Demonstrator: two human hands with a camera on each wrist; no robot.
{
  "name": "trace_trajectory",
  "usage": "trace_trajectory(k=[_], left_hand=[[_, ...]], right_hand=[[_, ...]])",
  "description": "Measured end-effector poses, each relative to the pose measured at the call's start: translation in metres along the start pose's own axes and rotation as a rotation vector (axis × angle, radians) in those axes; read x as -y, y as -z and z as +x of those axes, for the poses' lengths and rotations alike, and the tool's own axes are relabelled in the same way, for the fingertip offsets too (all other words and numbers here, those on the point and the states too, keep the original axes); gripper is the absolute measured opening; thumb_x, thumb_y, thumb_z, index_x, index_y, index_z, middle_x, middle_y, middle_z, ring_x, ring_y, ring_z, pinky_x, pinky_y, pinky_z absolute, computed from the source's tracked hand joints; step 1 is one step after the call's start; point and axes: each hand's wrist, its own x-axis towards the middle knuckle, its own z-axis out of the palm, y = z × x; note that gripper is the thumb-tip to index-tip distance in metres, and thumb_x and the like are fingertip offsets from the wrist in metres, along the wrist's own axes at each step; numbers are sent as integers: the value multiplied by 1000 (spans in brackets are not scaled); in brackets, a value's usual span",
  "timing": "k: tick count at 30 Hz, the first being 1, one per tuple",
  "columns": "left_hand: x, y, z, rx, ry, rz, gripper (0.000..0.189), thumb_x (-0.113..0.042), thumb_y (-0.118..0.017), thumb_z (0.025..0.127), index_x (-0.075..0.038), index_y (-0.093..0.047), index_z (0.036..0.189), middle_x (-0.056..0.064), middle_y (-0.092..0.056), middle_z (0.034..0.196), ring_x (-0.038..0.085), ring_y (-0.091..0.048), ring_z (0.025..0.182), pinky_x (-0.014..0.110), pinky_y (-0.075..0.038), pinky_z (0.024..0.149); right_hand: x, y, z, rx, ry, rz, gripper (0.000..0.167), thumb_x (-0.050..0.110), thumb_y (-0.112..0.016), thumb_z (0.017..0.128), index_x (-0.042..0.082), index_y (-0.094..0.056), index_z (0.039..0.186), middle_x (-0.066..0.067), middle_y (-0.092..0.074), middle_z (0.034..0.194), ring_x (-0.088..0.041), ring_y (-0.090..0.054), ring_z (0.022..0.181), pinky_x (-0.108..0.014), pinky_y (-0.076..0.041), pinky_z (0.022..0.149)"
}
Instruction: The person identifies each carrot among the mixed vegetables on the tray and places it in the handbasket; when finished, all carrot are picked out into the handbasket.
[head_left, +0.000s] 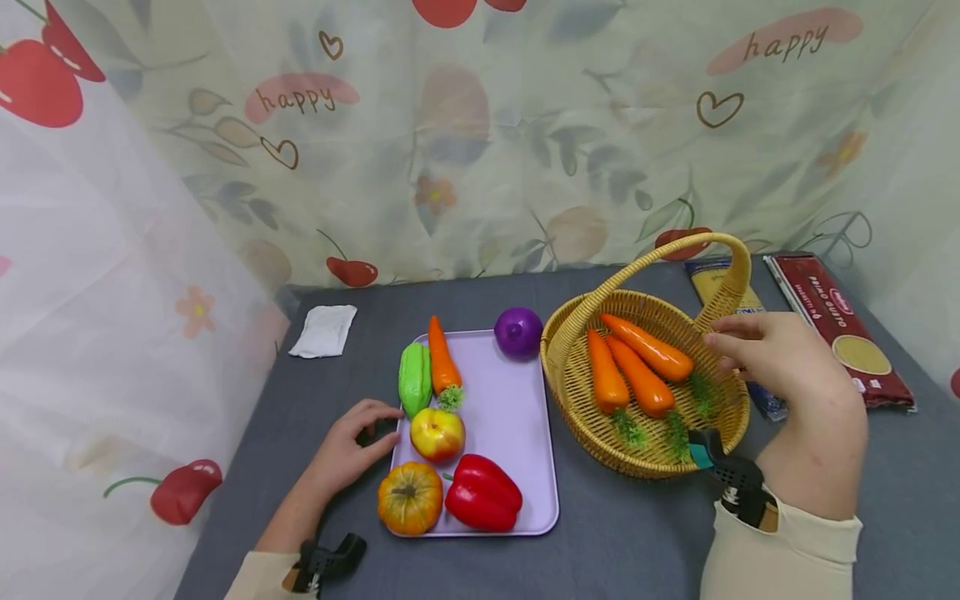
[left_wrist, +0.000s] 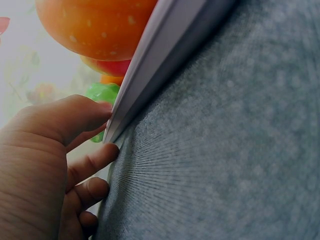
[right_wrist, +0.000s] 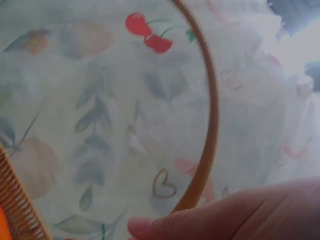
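My left hand (head_left: 352, 446) rests at the left edge of the lilac tray (head_left: 510, 417), thumb and index fingertips right at its rim. In the left wrist view, the thumb (left_wrist: 87, 115) meets the rim while other fingers bend low beside the cloth. At the right side of a wicker basket (head_left: 573, 417), my right hand (head_left: 783, 354) holds the rim by the handle base, thumb toward the inside. Three orange toy carrots (head_left: 648, 346) lie in the basket. On the tray are another carrot (head_left: 442, 354), a green ridged vegetable (head_left: 415, 379), an apple (head_left: 437, 434), a pumpkin (head_left: 410, 498) and a red bell pepper (head_left: 483, 493).
A purple onion (head_left: 518, 333) sits at the tray's far right corner, beside the basket. Behind the basket lie a yellow-blue packet (head_left: 705, 279) and a dark red spaghetti packet (head_left: 840, 325). A folded white cloth (head_left: 324, 331) is at the back left. Printed curtains surround the table.
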Motion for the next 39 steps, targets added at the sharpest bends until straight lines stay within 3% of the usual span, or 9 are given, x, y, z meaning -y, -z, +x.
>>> trace_trajectory(k=[5, 7, 11, 14, 18, 24, 27, 30, 39], left_hand=[[-1, 0, 0, -1, 2, 4, 29, -23, -80, 92, -21, -73, 120, -2, -63, 113, 20, -52, 93, 31, -46, 77], [-1, 0, 0, -1, 3, 5, 29, -23, -80, 92, -20, -73, 120, -2, -64, 113, 20, -52, 93, 31, -46, 77], [-2, 0, 1, -1, 4, 5, 29, -23, -80, 92, -20, -73, 120, -2, -63, 114, 19, -52, 93, 31, -46, 77], [-2, 0, 1, 0, 4, 6, 29, -23, -80, 92, -20, -73, 120, -3, -63, 114, 19, -52, 93, 31, -45, 77], [-3, 1, 2, -1, 6, 4, 30, -21, -81, 91, -20, -74, 120, -2, -63, 114, 19, -52, 92, 31, -46, 77], [-3, 1, 2, -1, 13, 11, 29, -21, -80, 92, -20, -74, 119, -3, -64, 113, 19, -52, 92, 32, -44, 77], [-4, 2, 1, -2, 17, 11, 28, -21, -80, 92, -20, -74, 119, -3, -63, 113, 19, -52, 91, 32, -44, 77], [-4, 2, 1, -1, 14, 7, 28, -21, -80, 92, -19, -74, 119, -2, -63, 113, 19, -52, 91, 32, -44, 77], [1, 1, 0, 0, 4, 5, 28, -23, -80, 92, -21, -74, 119, -3, -63, 113, 19, -52, 91, 32, -45, 77]], right_hand=[[21, 0, -19, -116, 52, -6, 77, 62, -50, 101, 1, -51, 147, -29, -55, 136, -46, -56, 118, -59, -51, 88], [30, -2, -27, -152, 71, 7, 76, 64, -51, 99, 4, -53, 147, -28, -52, 141, -46, -54, 120, -58, -51, 87], [48, -7, -42, -227, 117, 24, 69, 61, -57, 98, 11, -57, 146, -23, -58, 136, -40, -59, 113, -42, -53, 73], [60, -12, -56, -294, 163, 37, 60, 57, -62, 97, 19, -60, 144, -15, -67, 128, -25, -64, 104, -29, -50, 67], [78, -24, -73, -393, 252, 80, 47, 47, -69, 97, 26, -65, 139, -3, -72, 119, -6, -63, 89, -23, -48, 64], [112, -53, -85, -484, 480, 206, 33, 21, -77, 94, 21, -73, 127, 3, -72, 108, -6, -63, 85, -14, -49, 69], [128, -69, -84, -460, 590, 258, 31, 13, -80, 91, 16, -75, 121, 5, -71, 103, -7, -65, 81, -16, -52, 69], [141, -87, -78, -391, 642, 302, 31, 11, -80, 90, 14, -74, 120, 6, -70, 101, -7, -66, 80, -21, -54, 68], [161, -134, -36, -124, 639, 387, 34, 18, -77, 93, 14, -71, 127, 2, -71, 107, -9, -67, 81, -31, -57, 66]])
